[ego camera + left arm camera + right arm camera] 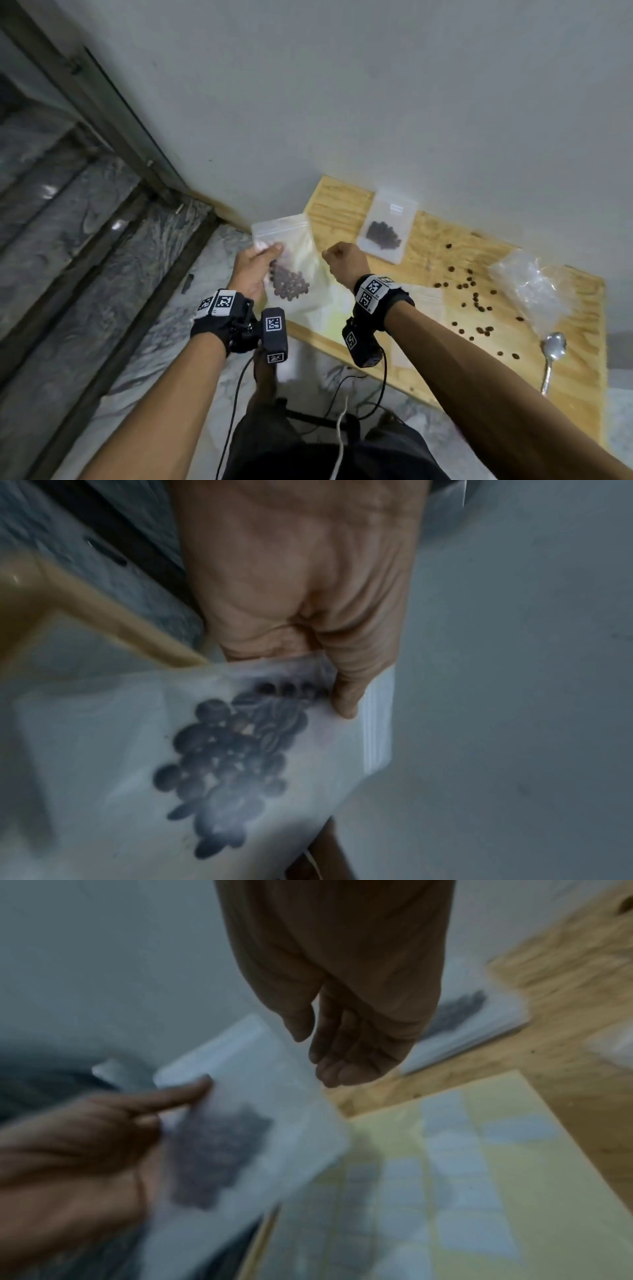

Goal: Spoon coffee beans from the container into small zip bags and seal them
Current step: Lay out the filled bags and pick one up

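Note:
My left hand (269,255) holds a clear zip bag (296,240) upright in the air, thumb on the front and fingers behind it. A cluster of coffee beans (289,286) lies low in the bag. In the left wrist view the thumb (346,707) presses the bag (103,750) beside the beans (232,753). My right hand (337,255) hovers just right of the bag with its fingers curled and holds nothing; the right wrist view shows it (318,1047) apart from the bag (274,1085). A metal spoon (553,349) lies on the wooden board (442,240).
A second zip bag with beans (385,228) lies flat at the back of the board. Loose beans (474,299) are scattered across it, beside a crumpled clear plastic bag (532,291). Empty pale bags (445,1164) lie near the front. A wall stands behind; marble floor lies left.

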Demonstrator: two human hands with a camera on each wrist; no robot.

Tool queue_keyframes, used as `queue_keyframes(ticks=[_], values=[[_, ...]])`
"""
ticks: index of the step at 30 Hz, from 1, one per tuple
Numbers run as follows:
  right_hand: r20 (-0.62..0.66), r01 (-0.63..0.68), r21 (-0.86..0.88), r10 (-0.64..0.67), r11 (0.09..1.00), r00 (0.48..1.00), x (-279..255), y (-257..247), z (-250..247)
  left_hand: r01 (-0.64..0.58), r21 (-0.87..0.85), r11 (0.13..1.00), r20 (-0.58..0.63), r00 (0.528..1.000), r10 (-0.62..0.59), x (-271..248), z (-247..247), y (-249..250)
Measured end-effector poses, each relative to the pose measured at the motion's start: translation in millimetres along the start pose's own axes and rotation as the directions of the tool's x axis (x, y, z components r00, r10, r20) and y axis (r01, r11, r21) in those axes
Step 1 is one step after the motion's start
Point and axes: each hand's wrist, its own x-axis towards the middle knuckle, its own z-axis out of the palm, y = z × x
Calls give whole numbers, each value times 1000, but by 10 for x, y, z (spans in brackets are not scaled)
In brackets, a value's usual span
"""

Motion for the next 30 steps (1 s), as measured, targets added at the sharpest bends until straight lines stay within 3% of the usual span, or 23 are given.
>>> queue_keyframes(ticks=[5, 13, 19, 22, 26, 30], values=[[70, 26, -355, -1, 935, 998, 121, 21, 354, 45, -24, 999, -70, 996, -46, 25, -354, -60], [13, 0, -481, 8, 877, 1000, 197, -6, 535, 44, -26, 999, -64, 997, -45, 103, -436, -174], [-27, -17, -437, 5, 899, 1000, 168, -13, 508, 30, 19, 999, -29, 999, -29, 66, -382, -188], [-126, 12, -256, -46, 967, 991, 108, 13, 395, 27, 26, 999, -14, 1000, -27, 50, -339, -161], [-317, 193, 14, -179, 981, 931, -69, 25, 146, 47, 13, 999, 5, 999, -47, 40, -176, -125], [-326, 382, -14, -365, 924, 872, -291, -14, -137, 19, 68, 998, 132, 991, -28, -44, 196, -41]])
